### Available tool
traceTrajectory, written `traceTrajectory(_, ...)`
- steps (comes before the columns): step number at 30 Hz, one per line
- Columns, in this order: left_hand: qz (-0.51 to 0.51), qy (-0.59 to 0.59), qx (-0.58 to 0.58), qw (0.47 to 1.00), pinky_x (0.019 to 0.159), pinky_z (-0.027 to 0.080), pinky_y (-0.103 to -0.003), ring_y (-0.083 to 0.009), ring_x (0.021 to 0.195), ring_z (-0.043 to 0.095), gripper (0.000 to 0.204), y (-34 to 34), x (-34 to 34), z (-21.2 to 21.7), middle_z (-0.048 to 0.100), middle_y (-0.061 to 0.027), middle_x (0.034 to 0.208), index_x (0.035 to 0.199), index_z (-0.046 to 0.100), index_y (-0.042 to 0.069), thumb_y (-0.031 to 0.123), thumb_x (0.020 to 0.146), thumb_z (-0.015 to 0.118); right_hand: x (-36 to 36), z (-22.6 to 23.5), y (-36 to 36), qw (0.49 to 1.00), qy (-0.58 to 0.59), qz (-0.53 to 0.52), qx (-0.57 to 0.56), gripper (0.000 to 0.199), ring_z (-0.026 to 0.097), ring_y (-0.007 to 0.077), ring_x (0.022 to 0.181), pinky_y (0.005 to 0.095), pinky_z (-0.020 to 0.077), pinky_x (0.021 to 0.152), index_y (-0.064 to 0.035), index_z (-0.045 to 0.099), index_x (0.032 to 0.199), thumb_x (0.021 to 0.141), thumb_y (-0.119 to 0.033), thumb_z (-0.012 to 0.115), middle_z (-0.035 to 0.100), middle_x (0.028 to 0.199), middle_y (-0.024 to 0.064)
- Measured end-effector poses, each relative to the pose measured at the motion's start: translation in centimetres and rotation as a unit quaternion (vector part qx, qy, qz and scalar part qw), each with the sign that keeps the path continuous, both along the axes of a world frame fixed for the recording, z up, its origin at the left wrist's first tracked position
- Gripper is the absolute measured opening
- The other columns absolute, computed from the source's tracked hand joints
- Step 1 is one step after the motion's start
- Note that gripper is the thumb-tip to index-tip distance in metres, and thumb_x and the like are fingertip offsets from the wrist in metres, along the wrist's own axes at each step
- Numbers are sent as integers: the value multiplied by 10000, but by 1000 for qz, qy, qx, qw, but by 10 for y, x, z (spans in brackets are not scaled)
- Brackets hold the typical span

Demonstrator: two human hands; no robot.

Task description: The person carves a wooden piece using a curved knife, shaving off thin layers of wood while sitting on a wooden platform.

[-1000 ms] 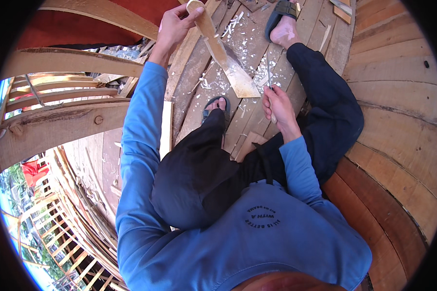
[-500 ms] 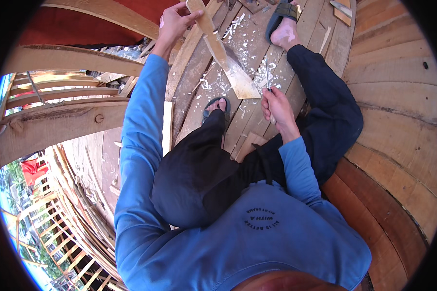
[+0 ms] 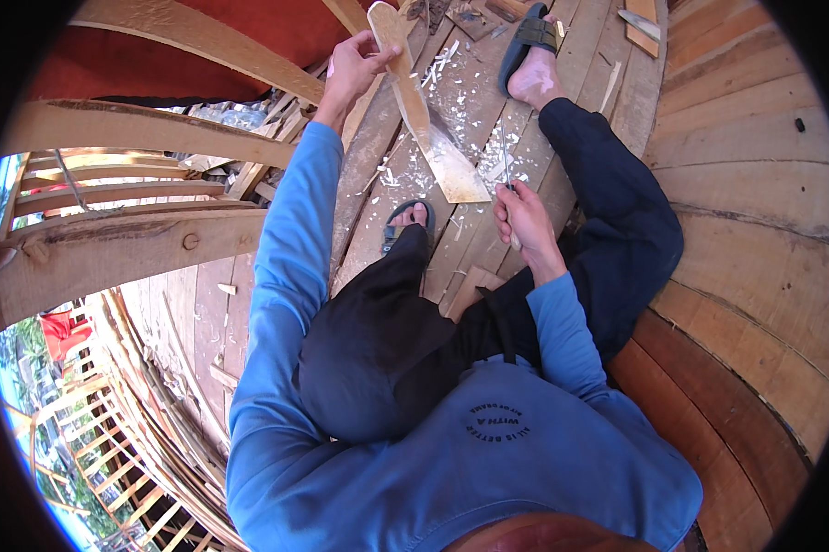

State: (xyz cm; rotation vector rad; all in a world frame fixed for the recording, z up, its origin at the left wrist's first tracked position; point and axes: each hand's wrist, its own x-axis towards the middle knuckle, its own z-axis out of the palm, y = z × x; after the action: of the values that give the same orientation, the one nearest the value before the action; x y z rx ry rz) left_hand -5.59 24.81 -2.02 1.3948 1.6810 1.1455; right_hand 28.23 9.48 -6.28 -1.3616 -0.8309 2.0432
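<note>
where the head view looks down, the person sits on plank flooring [image 3: 378, 156] inside a curved wooden hull, legs stretched forward. left hand [image 3: 352, 66], arm in a blue sleeve reaching up and out, fingers [image 3: 374, 46] wrapped round the narrow upper end of a long wooden piece [image 3: 424, 120]; grip closed on it. wooden piece runs tilted from that hand down to a broad, flat, pale end [image 3: 459, 177] resting on the planks between the feet. right hand [image 3: 523, 219] sits just beside that broad end, fingers curled tight round a thin tool [image 3: 505, 164] whose slim shaft points up along the edge of the piece; blade tip too small to make out. pale wood shavings [image 3: 451, 92] scattered over the planks around the piece. left foot in a dark sandal [image 3: 405, 221] just below the broad end; right foot in a dark slide sandal [image 3: 525, 41] farther up. heavy curved ribs [image 3: 111, 244] at left, hull planking [image 3: 755, 230] at right.
</note>
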Motion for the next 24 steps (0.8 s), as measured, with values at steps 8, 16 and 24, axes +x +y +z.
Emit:
traceTrajectory(8, -8, -46, 1, 999, 736, 620, -290, -118, 824, 709, 391, -2, -5, -11, 747, -58, 932, 1201, 680, -37, 185, 900, 793, 1, 0, 0, 1000, 7, 1, -8, 254, 427, 58, 477, 246, 354, 398, -53, 517, 1130, 1037, -280, 581, 477, 657, -31)
traceTrajectory(16, -6, -62, -12, 998, 742, 637, -301, -130, 831, 710, 375, -3, -8, -12, 742, -69, 953, 1200, 677, -38, 188, 917, 776, 0, -2, 0, 1000, 3, 4, -6, 296, 429, 60, 479, 246, 353, 400, -32, 504, 1173, 1034, -280, 585, 475, 654, -31)
traceTrajectory(24, 6, -41, -26, 999, 757, 640, -307, -142, 853, 719, 376, -4, -11, -11, 740, -65, 970, 1199, 683, -23, 207, 917, 778, 0, -7, -1, 1000, 4, -2, -11, 380, 435, 61, 487, 250, 357, 405, -2, 480, 1261, 1026, -277, 595, 484, 658, -25)
